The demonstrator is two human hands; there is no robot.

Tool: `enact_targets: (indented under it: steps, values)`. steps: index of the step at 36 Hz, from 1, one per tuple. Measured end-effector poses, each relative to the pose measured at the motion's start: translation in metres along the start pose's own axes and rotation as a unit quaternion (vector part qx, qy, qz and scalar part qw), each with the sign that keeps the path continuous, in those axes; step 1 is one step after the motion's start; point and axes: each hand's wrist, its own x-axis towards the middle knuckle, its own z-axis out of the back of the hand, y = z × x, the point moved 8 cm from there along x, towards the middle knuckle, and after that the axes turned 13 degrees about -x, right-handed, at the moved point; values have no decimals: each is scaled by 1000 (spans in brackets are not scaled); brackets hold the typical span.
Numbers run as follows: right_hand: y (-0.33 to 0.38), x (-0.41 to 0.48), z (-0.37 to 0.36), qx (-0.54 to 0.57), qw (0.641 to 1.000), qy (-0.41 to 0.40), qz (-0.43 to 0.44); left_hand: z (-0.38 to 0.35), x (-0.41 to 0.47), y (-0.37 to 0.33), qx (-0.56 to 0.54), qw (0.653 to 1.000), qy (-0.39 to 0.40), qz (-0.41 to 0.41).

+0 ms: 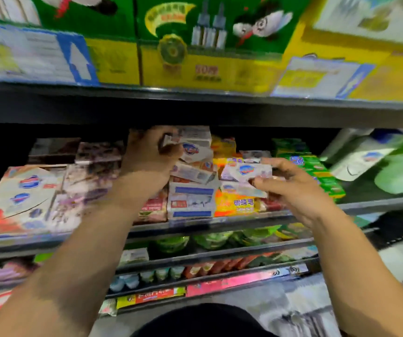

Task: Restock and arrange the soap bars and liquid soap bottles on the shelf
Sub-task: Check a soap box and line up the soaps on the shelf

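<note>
Soap bar in right hand lies long-axis left-right (logo showing).

The left hand grips a white soap bar at the top of a stack of white soap boxes that stands between the two hands. The right hand pinches a second white bar by its end, just above yellow soap packs. Green soap packs lie right of the right hand, with white bottles beyond them. A torn cardboard carton sits left of the left hand. Everything is motion-blurred.
</note>
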Motion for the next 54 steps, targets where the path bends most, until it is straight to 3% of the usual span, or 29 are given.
enact_targets:
  steps: [5, 10, 16, 18, 21, 23, 26, 29, 32, 38, 54]
  values:
    - [-2, 5, -8, -117, 993, 15, 30, -16, -7, 9, 63, 994, 78, 36]
    - [-10, 15, 9, -186, 980, -26, 64, -14, -15, 10, 100, 974, 187, 77]
    - [-6, 41, 53, -293, 951, -68, 73, -19, -7, 5, 116, 982, 146, 25]
    - [-5, 58, 57, -399, 913, -62, 55, -20, -7, 0, 113, 984, 135, 18]
    - [-6, 79, 55, -587, 805, -75, 33, -22, -6, -6, 122, 986, 117, 10]
    - [-1, 79, 50, -632, 766, -113, 48, -21, -6, -4, 117, 987, 106, 18]
    - [-2, 63, 40, -578, 788, -161, 139, -18, -6, 2, 110, 989, 88, 52]
    - [-20, 47, 16, -589, 769, -133, 209, -19, -7, 4, 124, 986, 96, 49]
    - [-36, 47, 4, -635, 749, -86, 171, -19, -8, 7, 115, 987, 99, 57]
    - [-32, 73, 5, -642, 760, -25, 98, -20, -8, 8, 124, 985, 108, 53]
    - [-13, 139, 8, -590, 804, 10, 78, -21, -5, 10, 106, 986, 120, 53]
